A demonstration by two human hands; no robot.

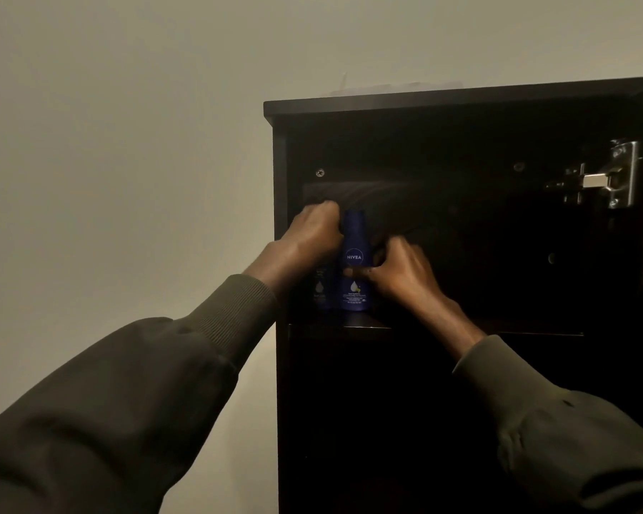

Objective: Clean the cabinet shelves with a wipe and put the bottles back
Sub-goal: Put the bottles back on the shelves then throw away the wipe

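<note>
A dark blue Nivea bottle (354, 261) stands upright on the upper shelf (364, 324) of a dark cabinet, near its left wall. My right hand (401, 270) grips this bottle from the right, thumb across its label. A second dark bottle (320, 291) stands just left of it, mostly hidden behind my left hand (312, 235), whose curled fingers close over its top. No wipe is visible.
The cabinet (461, 109) is dark wood with its door swung open at the right, where a metal hinge (602, 179) shows. The shelf's right part and the compartment below are in deep shadow. A pale wall fills the left side.
</note>
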